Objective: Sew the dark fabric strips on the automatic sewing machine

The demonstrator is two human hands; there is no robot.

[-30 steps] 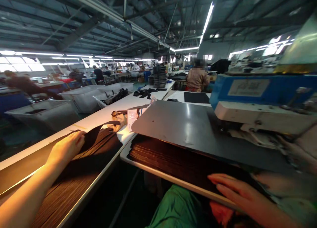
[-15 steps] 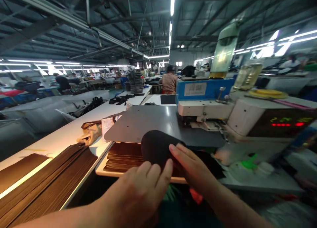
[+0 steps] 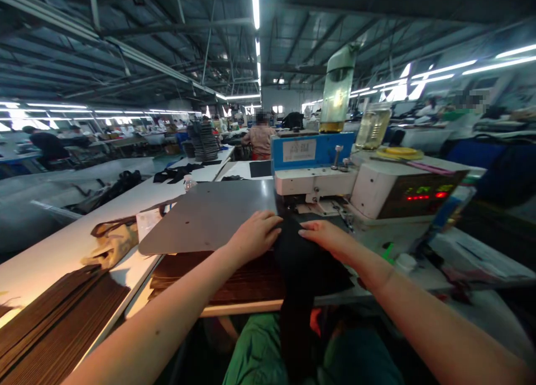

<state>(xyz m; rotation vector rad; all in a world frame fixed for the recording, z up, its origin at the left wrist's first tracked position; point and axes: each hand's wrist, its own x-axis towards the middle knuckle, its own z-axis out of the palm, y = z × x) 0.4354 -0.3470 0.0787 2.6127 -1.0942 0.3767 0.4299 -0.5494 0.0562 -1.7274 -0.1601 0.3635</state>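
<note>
My left hand [image 3: 258,233] pinches the left edge of a black fabric piece [image 3: 295,256], in front of the sewing machine head [image 3: 314,183]. The right edge of the same piece is between the thumb and fingers of my right hand [image 3: 320,234]. The fabric reaches up to the machine's needle area and hangs down over the table's front edge towards my lap. A grey metal plate [image 3: 209,212] lies left of the machine. Below it sits a stack of dark brown pieces [image 3: 251,279], partly behind my left forearm.
Long stacks of brown strips [image 3: 62,312] and a tan cloth [image 3: 113,242] lie at the left. A control box [image 3: 402,189] with lit digits stands right, near a green-tipped bottle [image 3: 389,254]. Farther back a person [image 3: 259,139] sits with their back to me.
Both hands have moved forward to the machine with the black fabric, which now hangs down lengthwise. They have spread to its two sides. The view has turned to the right.
</note>
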